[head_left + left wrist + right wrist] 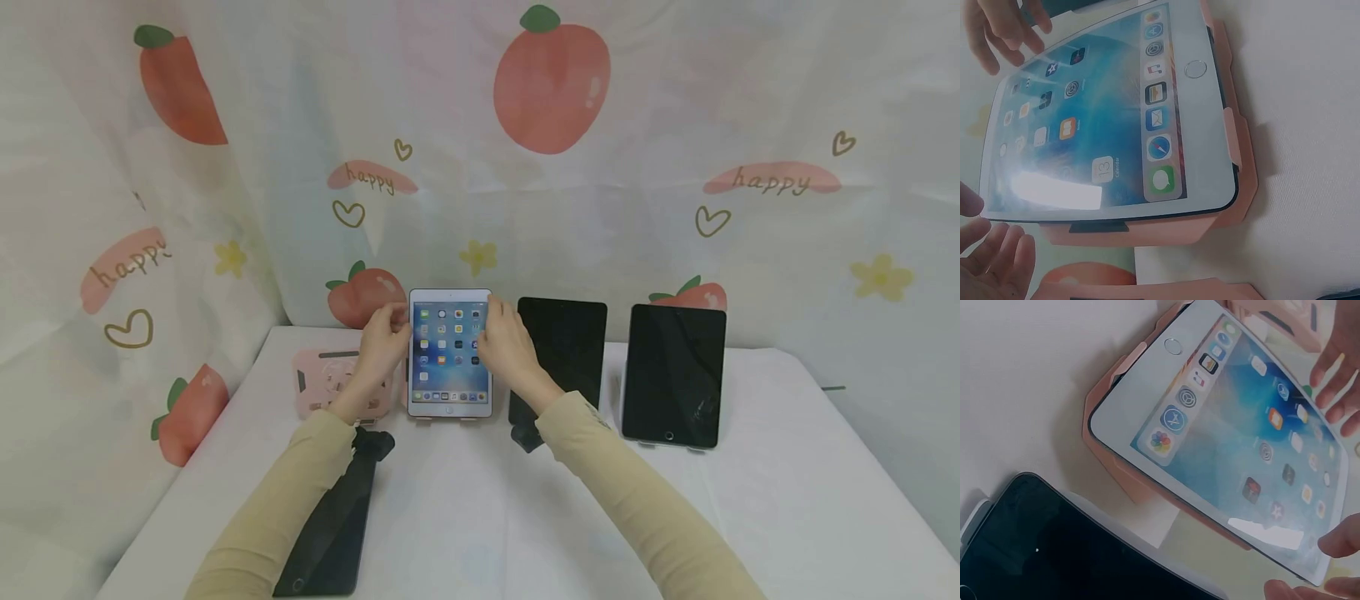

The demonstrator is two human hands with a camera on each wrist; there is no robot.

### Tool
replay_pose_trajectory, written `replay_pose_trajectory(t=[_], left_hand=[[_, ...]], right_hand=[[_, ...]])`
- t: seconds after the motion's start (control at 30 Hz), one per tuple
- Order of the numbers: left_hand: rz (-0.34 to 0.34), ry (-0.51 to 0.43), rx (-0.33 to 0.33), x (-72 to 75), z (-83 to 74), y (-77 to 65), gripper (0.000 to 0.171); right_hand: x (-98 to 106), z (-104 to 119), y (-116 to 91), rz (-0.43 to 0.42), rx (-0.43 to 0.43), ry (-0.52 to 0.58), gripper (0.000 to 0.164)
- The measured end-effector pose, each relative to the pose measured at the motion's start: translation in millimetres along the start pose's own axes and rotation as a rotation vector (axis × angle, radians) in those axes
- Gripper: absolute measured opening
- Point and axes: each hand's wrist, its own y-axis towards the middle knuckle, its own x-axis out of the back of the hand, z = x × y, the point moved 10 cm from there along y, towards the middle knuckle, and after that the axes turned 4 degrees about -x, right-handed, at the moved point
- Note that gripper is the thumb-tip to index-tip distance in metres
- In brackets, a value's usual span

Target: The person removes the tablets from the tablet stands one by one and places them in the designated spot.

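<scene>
A white tablet with a lit home screen stands in a pink holder, its small clips at the bottom edge. At the tablet's left edge is my left hand, thumb by the upper corner and loosely bent fingers alongside the edge. My right hand is at the upper right edge. In the right wrist view its thumb overlaps the tablet's corner, while the other fingers lie just outside the edge. Neither hand's fingers visibly wrap round the tablet. Its back is hidden.
A second pink holder stands to the left. Two dark-screened tablets, one partly behind my right arm and one farther right, stand upright. Another dark tablet lies under my left forearm. A fruit-printed curtain hangs behind the table.
</scene>
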Motion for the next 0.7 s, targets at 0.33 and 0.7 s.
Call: replay_pose_trajectory(t=[0.33,0.7], left_hand=[[0.008,-0.085,0.08,-5.7,17.2,10.9,0.041],[0.032,-0.169,0.1,-11.7,23.1,19.9,0.041]], right_hand=[[-5.8,-5.6,10.4,0.021,-0.017,0.05,0.063],[-7.7,-9.6,17.7,-0.026,-0.027,0.063,0.063]])
